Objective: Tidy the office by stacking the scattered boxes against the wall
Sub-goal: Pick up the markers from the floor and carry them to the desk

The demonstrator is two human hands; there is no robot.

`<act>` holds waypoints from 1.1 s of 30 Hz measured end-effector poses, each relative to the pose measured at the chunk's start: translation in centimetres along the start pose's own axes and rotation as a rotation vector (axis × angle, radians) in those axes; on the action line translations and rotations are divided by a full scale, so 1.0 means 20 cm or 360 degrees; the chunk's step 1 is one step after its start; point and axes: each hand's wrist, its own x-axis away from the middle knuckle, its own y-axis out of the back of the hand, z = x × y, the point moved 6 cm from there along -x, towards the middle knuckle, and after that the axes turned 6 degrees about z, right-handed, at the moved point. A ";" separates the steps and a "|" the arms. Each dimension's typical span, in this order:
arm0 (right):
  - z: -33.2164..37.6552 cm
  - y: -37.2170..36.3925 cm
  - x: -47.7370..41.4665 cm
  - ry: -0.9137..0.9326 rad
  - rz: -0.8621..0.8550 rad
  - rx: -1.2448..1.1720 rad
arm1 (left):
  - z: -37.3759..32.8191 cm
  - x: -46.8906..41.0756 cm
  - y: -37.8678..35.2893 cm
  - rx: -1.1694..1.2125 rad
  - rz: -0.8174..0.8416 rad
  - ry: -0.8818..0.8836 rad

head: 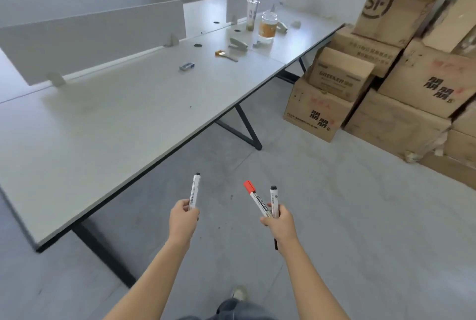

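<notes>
Brown cardboard boxes are stacked at the right against the wall: a low front box (313, 111), a smaller box (340, 73) on top of it, a tall box with a round logo (394, 14) and a large printed box (432, 80). My left hand (183, 218) grips a white marker with a black cap (194, 191), pointing up. My right hand (279, 220) grips two markers, a red-capped marker (255, 197) and a black-capped marker (273, 198). Both hands hover over the floor beside the desk, well short of the boxes.
A long white desk (116, 124) with dividers fills the left; its black legs (247, 126) stand near my path. A stapler (238, 44), a jar (268, 26), a cup (252, 14) and an eraser (186, 66) lie on it. Grey floor (334, 216) spreads ahead.
</notes>
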 end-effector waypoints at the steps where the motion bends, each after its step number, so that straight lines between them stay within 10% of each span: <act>1: 0.08 0.03 -0.10 0.0035 0.0035 0.0003 | -0.07 -0.07 -0.05 0.0024 -0.0023 -0.0024; 33: 1.68 -0.48 -3.20 0.0062 0.0581 0.0745 | -1.41 -2.81 -0.91 -0.0188 -0.0552 0.0319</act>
